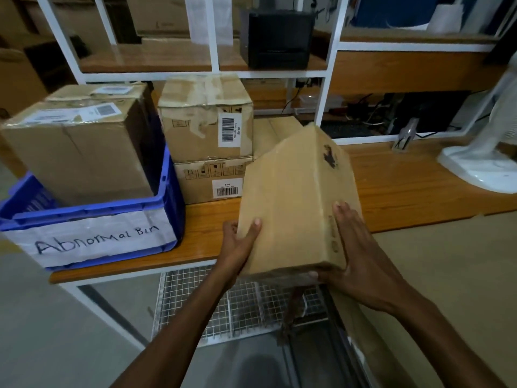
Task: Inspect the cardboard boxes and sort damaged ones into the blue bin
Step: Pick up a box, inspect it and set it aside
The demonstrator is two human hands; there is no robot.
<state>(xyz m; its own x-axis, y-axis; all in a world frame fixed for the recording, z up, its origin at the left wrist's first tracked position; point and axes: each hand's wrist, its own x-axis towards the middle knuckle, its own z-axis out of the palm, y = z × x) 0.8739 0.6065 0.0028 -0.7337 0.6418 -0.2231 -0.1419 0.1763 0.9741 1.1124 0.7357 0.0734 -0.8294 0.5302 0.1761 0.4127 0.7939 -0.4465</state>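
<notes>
I hold a plain cardboard box (pixel 296 203) tilted above the front edge of the wooden table, a dark stain near its far top. My left hand (pixel 240 245) grips its near left edge, thumb on top. My right hand (pixel 352 253) holds the near right corner, fingers flat along the side and thumb under the bottom edge. The blue bin (pixel 165 208), labelled "Abnormal Bin", stands at the left with a large taped box (pixel 84 152) inside it. Two more boxes are stacked behind: a crumpled upper one (pixel 204 119) on a lower one (pixel 207 180).
The wooden table (pixel 405 186) carries a white fan base (pixel 481 166) at the right. White shelving (pixel 330 77) behind holds a black device (pixel 277 37) and cables. A wire mesh rack (pixel 246 301) sits under the table. A flat cardboard piece (pixel 274 133) lies behind the held box.
</notes>
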